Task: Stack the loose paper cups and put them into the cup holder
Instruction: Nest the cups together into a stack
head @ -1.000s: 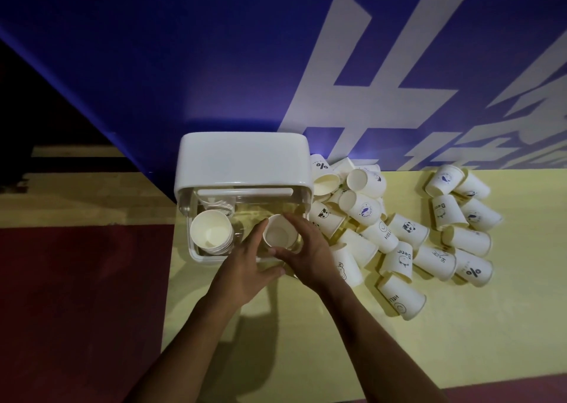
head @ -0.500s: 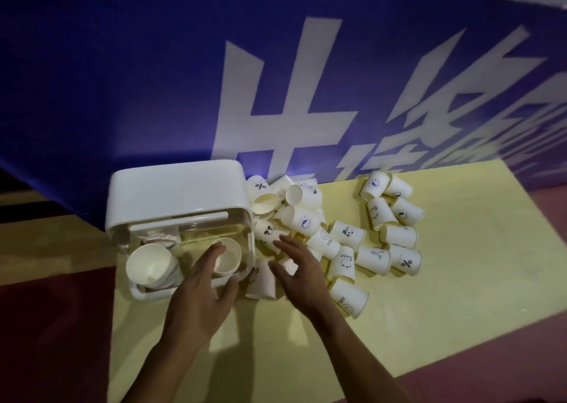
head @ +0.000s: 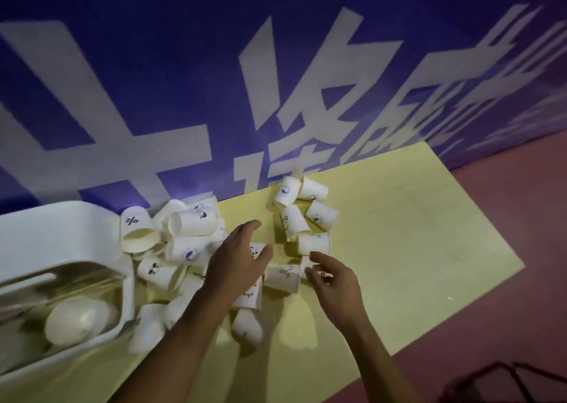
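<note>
Both hands hover open over the loose paper cups point(head: 196, 243), which lie tipped on their sides across the yellow worktop point(head: 414, 249). The left hand point(head: 236, 267) spreads its fingers above the middle of the pile; the right hand point(head: 334, 283) curls loosely just beside a cup point(head: 282, 276) near the small right-hand cluster point(head: 303, 215). Neither grips anything. The white cup holder point(head: 61, 249) sits at the left, with stacked cups point(head: 79, 319) inside, blurred.

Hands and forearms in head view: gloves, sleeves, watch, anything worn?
Nothing worn that shows. The left hand and right hand are bare, without gloves, rings or markers. Both forearms are bare to the frame edge: no sleeve, watch or band in view.
</note>
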